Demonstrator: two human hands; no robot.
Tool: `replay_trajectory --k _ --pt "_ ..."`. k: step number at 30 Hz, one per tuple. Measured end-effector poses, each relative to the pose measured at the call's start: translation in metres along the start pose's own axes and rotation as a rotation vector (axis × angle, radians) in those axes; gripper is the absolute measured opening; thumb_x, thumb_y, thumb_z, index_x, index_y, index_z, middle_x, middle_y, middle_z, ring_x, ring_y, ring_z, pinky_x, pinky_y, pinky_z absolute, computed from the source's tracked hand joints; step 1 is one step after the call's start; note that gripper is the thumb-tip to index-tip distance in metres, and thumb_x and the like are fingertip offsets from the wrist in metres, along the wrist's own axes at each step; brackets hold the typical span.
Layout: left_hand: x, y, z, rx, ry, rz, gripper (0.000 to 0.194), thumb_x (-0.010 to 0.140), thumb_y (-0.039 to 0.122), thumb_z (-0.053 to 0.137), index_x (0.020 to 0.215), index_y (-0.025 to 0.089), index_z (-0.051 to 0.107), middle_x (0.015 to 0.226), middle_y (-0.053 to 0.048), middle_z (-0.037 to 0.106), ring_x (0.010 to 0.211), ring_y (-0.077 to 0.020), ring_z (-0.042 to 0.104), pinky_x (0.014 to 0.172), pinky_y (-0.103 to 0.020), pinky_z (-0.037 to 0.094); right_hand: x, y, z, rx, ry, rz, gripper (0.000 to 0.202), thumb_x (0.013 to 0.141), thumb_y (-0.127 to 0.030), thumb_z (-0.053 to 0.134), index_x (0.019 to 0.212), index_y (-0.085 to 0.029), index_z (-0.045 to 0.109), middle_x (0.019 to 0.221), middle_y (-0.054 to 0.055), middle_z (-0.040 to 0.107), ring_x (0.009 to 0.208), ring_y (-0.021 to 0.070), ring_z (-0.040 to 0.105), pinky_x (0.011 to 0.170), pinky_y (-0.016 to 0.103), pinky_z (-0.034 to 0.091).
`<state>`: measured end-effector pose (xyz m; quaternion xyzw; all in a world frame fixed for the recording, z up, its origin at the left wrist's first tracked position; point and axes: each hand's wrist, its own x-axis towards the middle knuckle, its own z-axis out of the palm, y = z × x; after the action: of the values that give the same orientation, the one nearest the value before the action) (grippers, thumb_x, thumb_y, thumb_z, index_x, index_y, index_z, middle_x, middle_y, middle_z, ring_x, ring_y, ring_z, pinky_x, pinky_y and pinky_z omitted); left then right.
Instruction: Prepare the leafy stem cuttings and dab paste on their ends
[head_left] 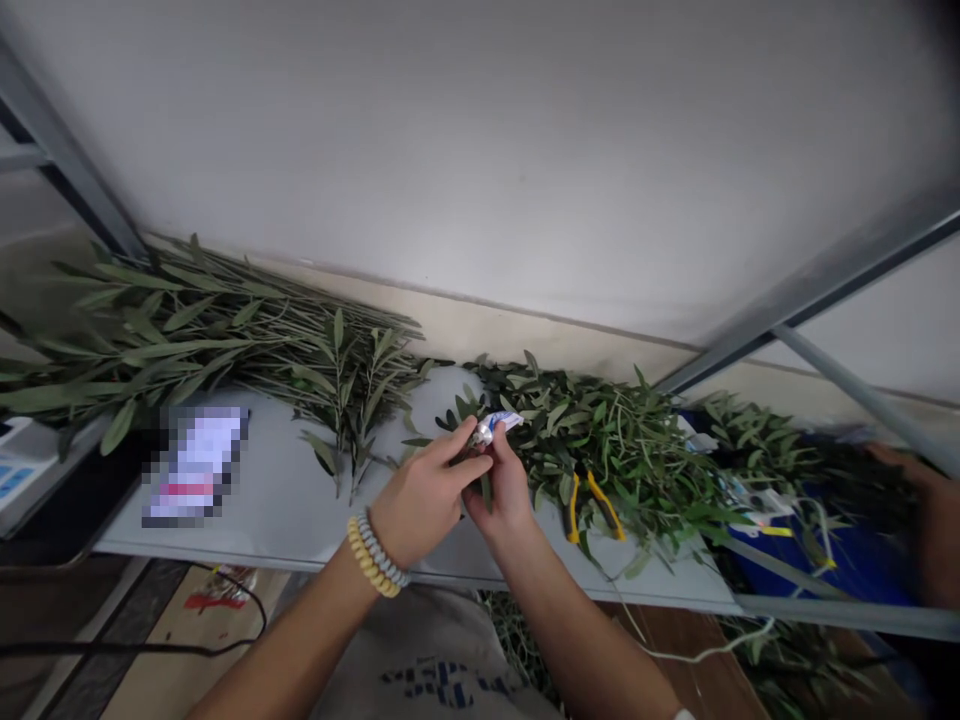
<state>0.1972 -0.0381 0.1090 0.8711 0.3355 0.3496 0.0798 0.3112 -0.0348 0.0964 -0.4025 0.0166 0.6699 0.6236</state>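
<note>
Between my two hands, over the middle of the grey table, is a small shiny silver packet with a white and blue end (501,420); its exact kind is unclear. My left hand (427,490), with beaded bracelets on the wrist, pinches its silver part between thumb and fingers. On the other side, my right hand (504,488) is closed around the lower part, its thumb by the printed end. Leafy green branches (600,420) lie just beyond and right of my hands. Yellow-handled pliers (592,508) rest against those branches, handles toward me.
Long leafy stems (247,320) are piled along the wall at the left. A phone with a blurred screen (196,465) lies on the table (277,510). A pale cord (697,655) hangs off the front edge. At far right, another person's hand (919,480) is near more foliage.
</note>
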Motion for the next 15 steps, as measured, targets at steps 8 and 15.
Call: replay_trajectory --k 8,15 --pt "0.001 -0.002 0.006 -0.001 -0.047 -0.02 0.044 0.072 -0.004 0.043 0.106 0.016 0.064 0.134 -0.014 0.049 0.112 -0.0246 0.056 0.089 -0.038 0.053 0.007 -0.002 -0.007 -0.035 -0.031 -0.014 0.031 0.074 -0.048 0.066 0.064 -0.019 0.063 0.051 -0.004 0.06 0.051 0.0125 0.056 0.054 0.024 0.044" --pt "-0.009 -0.009 0.009 -0.029 0.042 -0.078 0.042 0.077 -0.002 0.044 0.108 0.017 0.063 0.136 -0.014 0.047 0.112 -0.0236 0.056 0.09 -0.036 0.052 0.009 0.0 0.003 -0.048 -0.049 0.038 0.033 0.078 -0.044 0.062 0.059 -0.018 0.06 0.049 -0.004 0.058 0.048 0.0105 0.055 0.053 0.022 0.045"
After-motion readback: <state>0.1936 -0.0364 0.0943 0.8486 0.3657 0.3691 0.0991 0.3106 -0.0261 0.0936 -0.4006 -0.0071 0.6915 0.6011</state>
